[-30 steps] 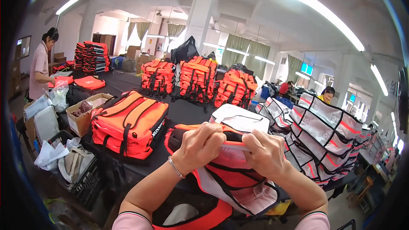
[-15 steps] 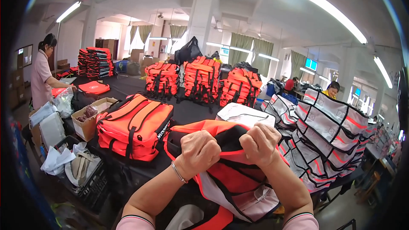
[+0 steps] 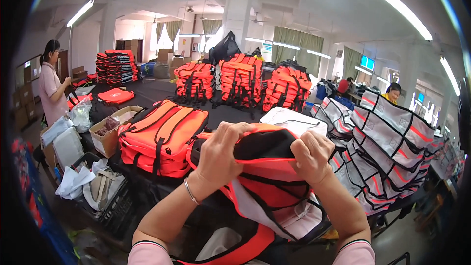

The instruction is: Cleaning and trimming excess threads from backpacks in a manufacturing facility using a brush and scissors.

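In front of me is an orange backpack [image 3: 267,189], partly turned inside out, with pale grey lining and black binding showing. My left hand [image 3: 220,156] is closed on the left side of its mouth. On the right side of that mouth, the fingers of my right hand [image 3: 312,153] are wrapped round the edge. The mouth is stretched between my hands, and black fabric shows inside it. A long orange strip [image 3: 245,248] hangs below, near my left forearm. To the left, touching or nearly touching this bag, lie stacked orange backpacks [image 3: 164,135] with black straps.
Grey-white bags [image 3: 387,142] with black binding rise in a tall stack at right. Behind my hands lies a white folded piece [image 3: 294,119]. Piles of orange backpacks [image 3: 240,81] line the table's far side. A cardboard box [image 3: 105,142] and black crate [image 3: 115,203] stand left, near a co-worker [image 3: 53,86].
My hands have moved apart, pulling the bag's mouth wider and tauter. The co-worker at left has raised their hands from the table. The whole view has shifted slightly.
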`<state>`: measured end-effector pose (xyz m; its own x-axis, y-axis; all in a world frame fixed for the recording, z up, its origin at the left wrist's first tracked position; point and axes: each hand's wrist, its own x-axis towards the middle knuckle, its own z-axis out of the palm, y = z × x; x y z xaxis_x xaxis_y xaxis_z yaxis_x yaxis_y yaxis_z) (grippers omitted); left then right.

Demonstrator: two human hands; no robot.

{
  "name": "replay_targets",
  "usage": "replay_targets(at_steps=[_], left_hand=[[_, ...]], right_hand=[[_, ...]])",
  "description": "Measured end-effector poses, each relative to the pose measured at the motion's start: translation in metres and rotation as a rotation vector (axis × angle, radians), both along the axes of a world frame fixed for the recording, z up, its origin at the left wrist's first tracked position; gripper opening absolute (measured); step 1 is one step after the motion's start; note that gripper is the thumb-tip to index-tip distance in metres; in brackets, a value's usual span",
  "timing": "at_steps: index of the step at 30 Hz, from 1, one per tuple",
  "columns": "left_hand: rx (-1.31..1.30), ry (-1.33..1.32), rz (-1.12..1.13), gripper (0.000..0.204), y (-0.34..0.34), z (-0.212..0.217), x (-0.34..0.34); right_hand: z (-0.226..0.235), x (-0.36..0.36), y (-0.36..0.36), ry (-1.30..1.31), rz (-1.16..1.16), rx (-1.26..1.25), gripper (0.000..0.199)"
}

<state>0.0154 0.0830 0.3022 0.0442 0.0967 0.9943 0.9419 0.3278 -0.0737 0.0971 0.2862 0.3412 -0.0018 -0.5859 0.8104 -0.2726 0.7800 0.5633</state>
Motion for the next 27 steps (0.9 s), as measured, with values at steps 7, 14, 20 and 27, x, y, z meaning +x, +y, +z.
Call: replay_targets(at_steps=[7, 14, 20, 27], left_hand=[[-0.005, -0.226, -0.001, 0.057, -0.033, -0.001, -0.018], [-0.065, -0.156, 0.076, 0.051, -0.037, 0.018, 0.001], [-0.142, -0.380, 0.024, 0.050, -0.072, 0.063, 0.015], [-0.569, -0.448, -0.221, 0.034, -0.059, 0.116, -0.040]], right_hand=[[-0.038, 0.011, 0.030, -0.319, -0.245, -0.376, 0.022], [-0.033, 0.016, 0.082, -0.035, -0.192, -0.459, 0.009], [0.061, 0.034, 0.054, -0.063, -0.318, -0.438, 0.008], [0.144, 0.006, 0.095, -0.858, -0.499, -0.403, 0.023]])
